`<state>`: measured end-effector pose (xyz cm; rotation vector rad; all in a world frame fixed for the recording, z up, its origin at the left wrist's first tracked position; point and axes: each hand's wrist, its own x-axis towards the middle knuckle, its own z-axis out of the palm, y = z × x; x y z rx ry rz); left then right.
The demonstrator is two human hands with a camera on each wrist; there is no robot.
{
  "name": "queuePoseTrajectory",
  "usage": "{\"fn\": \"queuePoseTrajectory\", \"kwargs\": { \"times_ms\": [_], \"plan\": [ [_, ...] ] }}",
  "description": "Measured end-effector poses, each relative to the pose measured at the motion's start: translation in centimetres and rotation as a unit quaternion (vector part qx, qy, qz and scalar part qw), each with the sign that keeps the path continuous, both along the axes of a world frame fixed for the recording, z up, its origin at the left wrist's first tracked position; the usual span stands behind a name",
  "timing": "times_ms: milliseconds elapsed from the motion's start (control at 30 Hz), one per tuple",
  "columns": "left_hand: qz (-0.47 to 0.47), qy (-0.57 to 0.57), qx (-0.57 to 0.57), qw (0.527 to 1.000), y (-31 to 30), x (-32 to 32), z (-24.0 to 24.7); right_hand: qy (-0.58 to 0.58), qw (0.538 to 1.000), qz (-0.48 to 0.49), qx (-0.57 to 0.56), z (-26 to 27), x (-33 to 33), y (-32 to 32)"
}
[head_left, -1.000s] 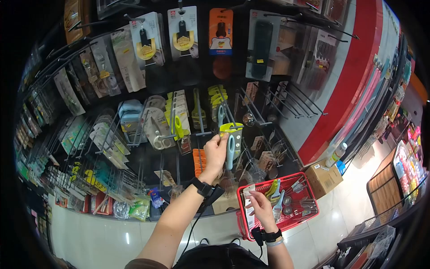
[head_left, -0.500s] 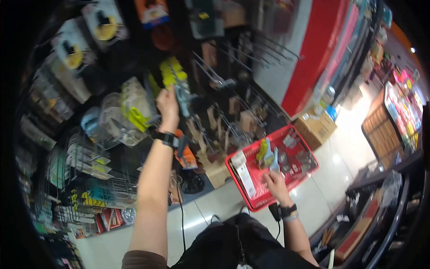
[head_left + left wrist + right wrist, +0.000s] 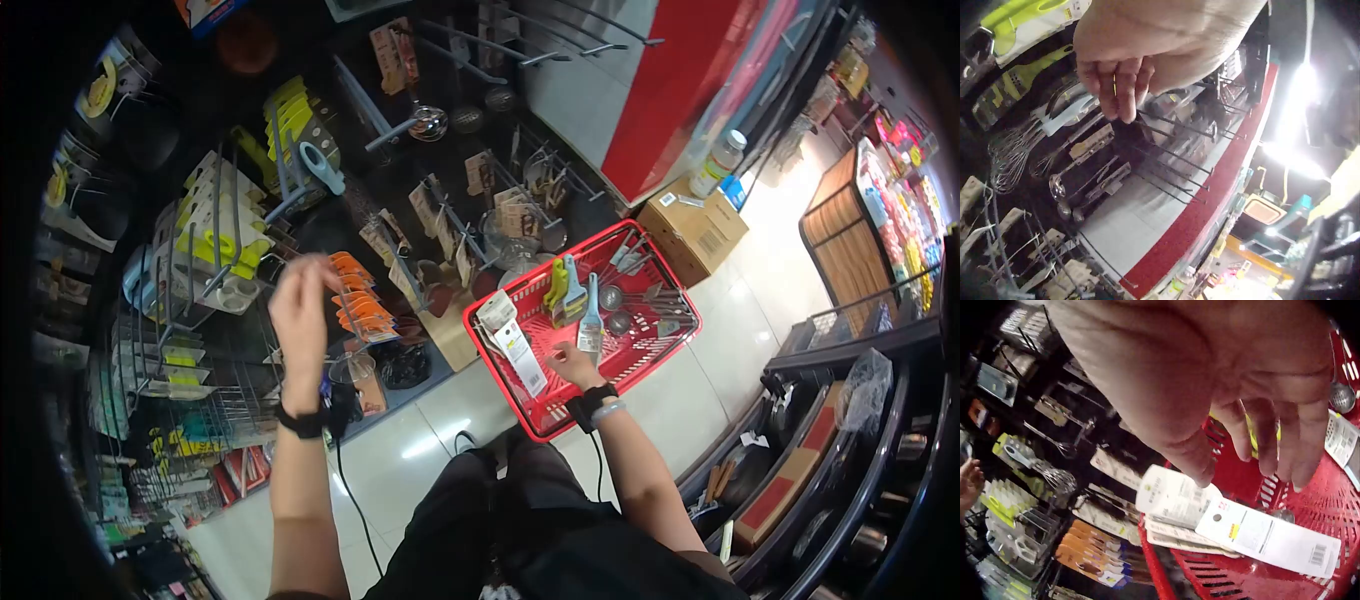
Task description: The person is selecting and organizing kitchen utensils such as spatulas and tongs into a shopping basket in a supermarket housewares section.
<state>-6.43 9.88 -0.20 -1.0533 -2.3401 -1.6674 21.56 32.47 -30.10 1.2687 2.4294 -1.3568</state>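
My left hand (image 3: 300,300) hovers in front of the rack with loosely bent fingers and holds nothing. Above it hangs a whisk (image 3: 1019,144) with a light blue handle (image 3: 322,168), apart from the fingers. Orange-backed packs (image 3: 362,298) hang just to the hand's right in the head view. Over the near side of a red shopping basket (image 3: 500,392), my right hand (image 3: 574,366) is empty, its fingers relaxed. Close below its thumb lies a white package card (image 3: 1269,537). Further in are a blue-handled tool (image 3: 591,318), green-handled tools (image 3: 557,285) and metal ladles (image 3: 619,322).
Hook arms (image 3: 372,105) jut from the rack, several with ladles and packaged utensils. A cardboard box (image 3: 693,228) with a bottle (image 3: 720,160) on it stands beyond the basket. Shelves with pans and boxes (image 3: 790,465) line the right, above a tiled floor (image 3: 440,440).
My left hand has come away from the hanging whisk and dropped lower, empty. The right hand stays over the basket. The head view has turned down and to the right.
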Motion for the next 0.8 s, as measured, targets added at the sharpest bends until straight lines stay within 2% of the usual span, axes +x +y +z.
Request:
{"fn": "queuePoseTrajectory", "kwargs": {
  "times_ms": [67,100,133,167,200,233,300,333,367,433,467,500,567,600,633,733,800],
  "plan": [
    [-0.057,-0.093,-0.068,0.992,-1.9,3.3,-1.4,-0.023,0.999,0.026,-0.028,-3.6,-2.0,0.0],
    [-0.051,-0.094,-0.141,0.984,-2.9,4.6,-2.1,-0.020,0.999,0.034,-0.032,-5.1,-3.0,-0.5],
    [-0.057,-0.108,-0.153,0.981,-3.6,5.9,-2.9,-0.016,0.999,0.029,0.021,-6.1,-4.0,-1.2],
    [-0.049,-0.181,-0.190,0.964,-4.6,7.2,-3.6,-0.011,0.997,0.024,0.073,-6.6,-5.3,-1.7],
    [-0.060,-0.148,-0.198,0.967,-5.6,7.9,-5.2,-0.080,0.996,0.045,-0.006,-5.4,-6.5,-1.4],
    [-0.060,-0.137,-0.221,0.964,-6.8,8.8,-6.2,-0.077,0.996,0.052,-0.007,-6.6,-7.3,-1.5],
    [-0.049,-0.160,-0.217,0.962,-8.2,10.3,-7.3,0.026,0.999,-0.017,0.023,-11.3,-8.6,-2.3],
    [-0.040,-0.193,-0.230,0.953,-8.8,11.1,-7.4,0.059,0.997,-0.046,-0.004,-10.5,-9.0,-2.2],
    [-0.033,-0.229,-0.242,0.942,-9.4,11.7,-7.4,0.059,0.997,-0.038,-0.007,-10.7,-9.5,-2.3],
    [-0.020,-0.238,-0.244,0.940,-10.1,12.1,-7.6,0.024,0.992,-0.097,-0.074,-11.2,-9.9,-2.0],
    [-0.018,-0.246,-0.249,0.937,-10.4,12.3,-7.8,0.047,0.993,-0.104,0.001,-12.3,-9.8,-2.2],
    [-0.016,-0.255,-0.253,0.933,-10.5,12.5,-7.9,0.048,0.994,-0.098,0.001,-13.3,-9.3,-1.9],
    [-0.024,-0.252,-0.262,0.931,-10.3,12.6,-7.7,0.064,0.995,-0.059,-0.053,-11.9,-8.7,-1.4],
    [-0.034,-0.250,-0.272,0.929,-10.0,12.7,-7.6,0.051,0.997,-0.032,0.038,-11.2,-8.1,-1.4],
    [-0.037,-0.247,-0.268,0.930,-9.5,12.7,-7.6,0.106,0.993,-0.020,0.046,-12.5,-7.3,-1.2],
    [-0.107,-0.238,-0.252,0.932,-8.2,12.9,-8.7,0.150,0.988,0.011,0.017,-11.8,-5.3,-0.4],
    [-0.147,-0.247,-0.251,0.924,-7.1,13.0,-9.8,0.116,0.971,-0.036,-0.205,-9.4,-3.9,0.4]
  ]
}}
